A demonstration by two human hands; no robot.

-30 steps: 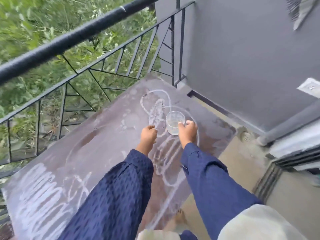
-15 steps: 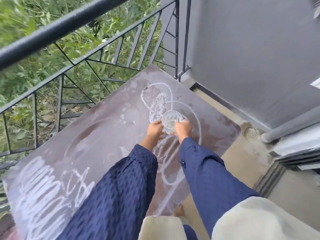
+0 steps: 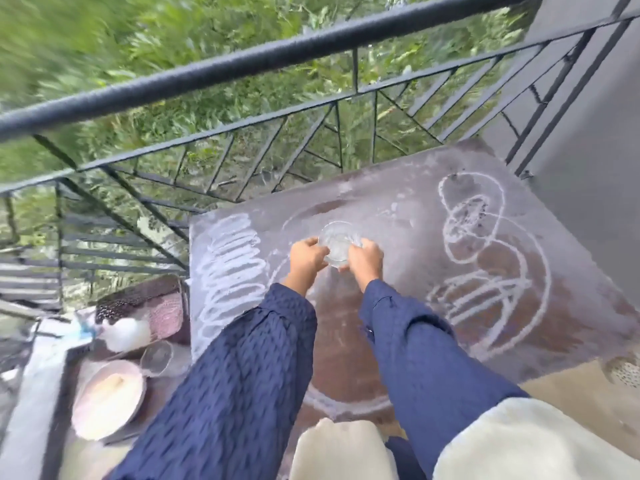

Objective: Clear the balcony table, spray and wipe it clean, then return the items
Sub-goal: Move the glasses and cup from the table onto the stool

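A glass (image 3: 337, 242) held at the middle of the white-streaked bench (image 3: 433, 209).
The left hand (image 3: 306, 259) and right hand (image 3: 367, 259) were close together, fingers curled round it from either side, centre of the frame; a plate (image 3: 107, 400) and a second glass (image 3: 157, 358) sat lower left.

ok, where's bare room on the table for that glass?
Bare on the table: brown middle around the glass, between foam zigzag and foam loops; far strip by the railing. Crowded: side ledge left, with plate and second glass.
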